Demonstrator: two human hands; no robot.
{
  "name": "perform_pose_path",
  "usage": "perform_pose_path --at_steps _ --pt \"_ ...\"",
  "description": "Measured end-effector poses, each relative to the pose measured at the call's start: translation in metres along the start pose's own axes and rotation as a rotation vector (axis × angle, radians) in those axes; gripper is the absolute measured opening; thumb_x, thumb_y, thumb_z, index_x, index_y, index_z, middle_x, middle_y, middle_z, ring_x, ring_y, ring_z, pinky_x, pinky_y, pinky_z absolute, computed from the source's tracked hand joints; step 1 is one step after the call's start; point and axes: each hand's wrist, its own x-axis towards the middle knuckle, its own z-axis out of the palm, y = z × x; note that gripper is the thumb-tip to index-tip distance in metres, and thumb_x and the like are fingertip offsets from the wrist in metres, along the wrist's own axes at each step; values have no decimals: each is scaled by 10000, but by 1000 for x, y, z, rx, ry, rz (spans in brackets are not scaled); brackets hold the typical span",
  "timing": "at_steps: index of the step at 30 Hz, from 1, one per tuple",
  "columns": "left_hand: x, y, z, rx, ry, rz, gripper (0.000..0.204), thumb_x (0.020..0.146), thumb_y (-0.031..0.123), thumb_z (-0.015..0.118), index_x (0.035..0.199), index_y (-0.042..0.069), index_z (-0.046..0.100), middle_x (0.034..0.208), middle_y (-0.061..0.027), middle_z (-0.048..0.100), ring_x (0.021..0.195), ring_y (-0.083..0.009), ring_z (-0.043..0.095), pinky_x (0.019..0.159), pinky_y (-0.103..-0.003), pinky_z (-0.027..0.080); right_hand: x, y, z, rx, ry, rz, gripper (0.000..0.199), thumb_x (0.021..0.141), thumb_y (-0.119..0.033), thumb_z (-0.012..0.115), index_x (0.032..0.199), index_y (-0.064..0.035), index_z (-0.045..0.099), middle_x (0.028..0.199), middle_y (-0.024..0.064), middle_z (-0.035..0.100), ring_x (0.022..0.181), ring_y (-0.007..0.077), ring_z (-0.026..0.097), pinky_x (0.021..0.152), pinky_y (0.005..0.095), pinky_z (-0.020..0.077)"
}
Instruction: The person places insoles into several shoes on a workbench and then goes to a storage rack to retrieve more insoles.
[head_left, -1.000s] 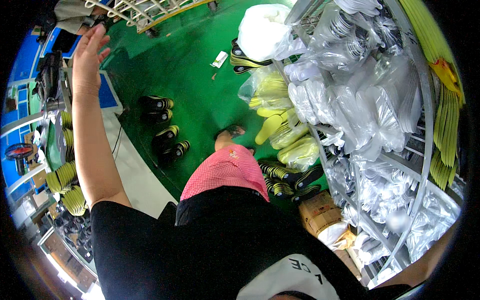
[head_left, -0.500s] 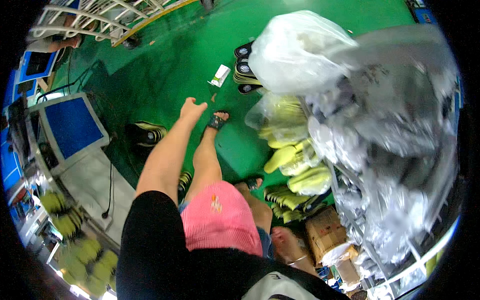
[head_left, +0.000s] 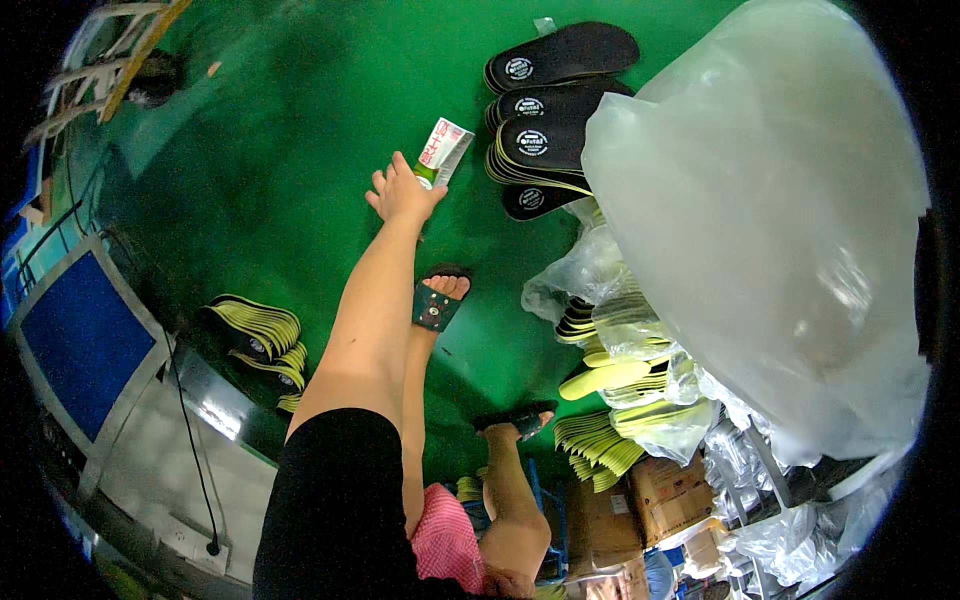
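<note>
Carton (head_left: 446,148), previously well apart from the left hand (head_left: 410,190), now lies at its fingers, 1 o'clock; fingers spread, contact cannot be told. Green floor (head_left: 330,120) beneath; insoles (head_left: 545,140) at the hand's 2 o'clock. Long axis runs 7 to 1, green end at 7.

Just left of the big translucent plastic bag (head_left: 770,220) lie stacked black insoles (head_left: 545,140); below it, yellow-green insoles (head_left: 600,445), then cardboard boxes (head_left: 672,500). Far left of the bag are a grey-framed blue panel (head_left: 90,335) and a black cable (head_left: 195,455).
</note>
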Motion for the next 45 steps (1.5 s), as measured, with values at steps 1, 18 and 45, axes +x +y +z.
perform_pose_path --at_steps 1,18,45 --pt "9 -2 11 4 12 11 788 626 369 691 1261 92 315 1213 -76 447 1146 -269 360 942 -497 205 1 -3 1 -4 -13 2 223 764 -269 521 897 -111 605 850 117 594 817 281 567 693 370 445" --pt "-199 67 -336 -663 134 916 418 660 71 579 1067 2 516 940 -84 534 854 -166 495 756 -269 378 -19 -34 9 -28 117 -162 224 748 -287 500 904 -150 586 911 93 566 862 290 534 741 415 419" --pt "-599 208 -504 -722 272 1606 259 796 112 571 1030 12 527 937 -84 566 826 -154 532 722 -266 424 -458 115 -174 361 1307 -883 257 778 -93 578 1020 -18 538 918 122 581 844 243 571 726 314 461"
